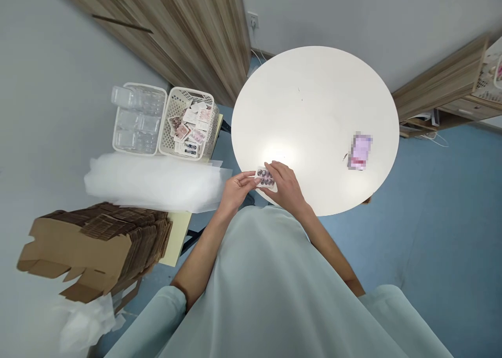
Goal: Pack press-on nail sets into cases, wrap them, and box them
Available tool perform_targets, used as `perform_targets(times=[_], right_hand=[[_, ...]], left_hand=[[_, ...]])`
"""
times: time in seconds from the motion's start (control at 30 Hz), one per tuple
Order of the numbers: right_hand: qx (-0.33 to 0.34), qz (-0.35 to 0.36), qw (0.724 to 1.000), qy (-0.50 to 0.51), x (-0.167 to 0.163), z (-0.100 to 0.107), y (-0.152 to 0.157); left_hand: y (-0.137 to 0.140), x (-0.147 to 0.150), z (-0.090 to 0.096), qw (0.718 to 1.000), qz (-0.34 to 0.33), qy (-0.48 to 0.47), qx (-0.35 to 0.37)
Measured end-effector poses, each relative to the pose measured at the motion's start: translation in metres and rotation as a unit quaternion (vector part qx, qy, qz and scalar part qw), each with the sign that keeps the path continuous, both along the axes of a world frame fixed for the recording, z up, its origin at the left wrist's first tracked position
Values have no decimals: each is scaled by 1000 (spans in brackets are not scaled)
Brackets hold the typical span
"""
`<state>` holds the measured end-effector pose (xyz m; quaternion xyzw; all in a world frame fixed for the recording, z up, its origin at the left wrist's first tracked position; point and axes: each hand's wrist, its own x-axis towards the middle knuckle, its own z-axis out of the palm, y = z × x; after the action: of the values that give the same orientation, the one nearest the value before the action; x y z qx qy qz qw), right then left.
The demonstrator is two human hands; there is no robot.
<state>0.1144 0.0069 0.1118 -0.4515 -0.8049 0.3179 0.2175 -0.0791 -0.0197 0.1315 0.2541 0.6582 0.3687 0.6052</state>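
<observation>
A small white card of false nails (265,178), with two rows of dark, shiny oval pieces, is held over the near edge of the round white table (314,102). My left hand (236,192) closes on its left side, thumb on the front. On the right side, my right hand (287,186) grips the same card, its fingers bent over the upper right corner and hiding part of it. The card's face is turned up toward me.
A phone-like pixelated object (360,152) lies on the table's right. At left stand a basket of small cards (215,118), a basket of clear plastic boxes (114,134), white foam sheets (157,183) and stacked flat cardboard boxes (90,248). A wooden cabinet (188,29) rises behind.
</observation>
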Motion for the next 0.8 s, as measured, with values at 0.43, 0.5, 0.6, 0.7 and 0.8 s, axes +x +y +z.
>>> perform_targets(times=[0.43, 0.5, 0.6, 0.7, 0.8], right_hand=[[-69, -42, 994, -67, -84, -75, 21], [-86, -61, 990, -92, -90, -88, 22], [-100, -88, 984, -116, -95, -97, 21], [-86, -114, 983, -118, -102, -91, 20], [-52, -130, 985, -99, -115, -70, 20]], left_hand=[[18, -109, -30, 997, -23, 61, 41], [17, -133, -30, 997, -19, 66, 44], [15, -167, -32, 997, -8, 58, 51], [13, -196, -36, 997, 16, 52, 61], [13, -221, -38, 995, 39, 51, 70]])
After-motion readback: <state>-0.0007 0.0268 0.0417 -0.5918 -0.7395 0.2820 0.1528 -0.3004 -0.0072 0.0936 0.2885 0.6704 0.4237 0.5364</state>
